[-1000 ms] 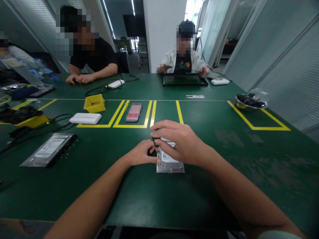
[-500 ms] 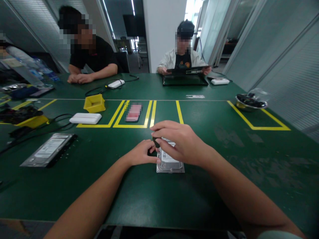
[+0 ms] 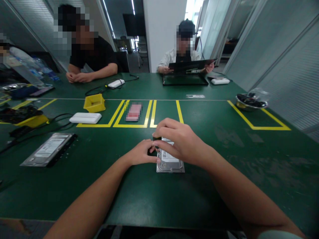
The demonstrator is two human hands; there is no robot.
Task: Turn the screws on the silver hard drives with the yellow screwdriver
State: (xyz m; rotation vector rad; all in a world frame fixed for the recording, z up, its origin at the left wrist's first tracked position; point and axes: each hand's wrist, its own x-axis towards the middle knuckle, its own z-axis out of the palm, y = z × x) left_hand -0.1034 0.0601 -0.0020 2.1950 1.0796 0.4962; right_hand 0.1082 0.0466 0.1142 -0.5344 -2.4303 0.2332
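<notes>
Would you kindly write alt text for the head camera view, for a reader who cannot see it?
The wearer's right hand pinches a dark tool at the left edge of a hard drive on a green table; the left hand touches that edge. A second drive lies to the left; co-workers sit opposite.

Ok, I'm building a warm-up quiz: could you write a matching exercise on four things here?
1. Small dark cylindrical tool handle
2. Rightmost of two silver, white-labelled rectangular hard drives
3. Square yellow plastic bin
4. Round metal bowl

A. Behind a long white block
B. Far right, holding dark items
C. Held by the right hand
D. Flat on the green table, partly hidden by that hand

Pairs: 1-C; 2-D; 3-A; 4-B
</notes>
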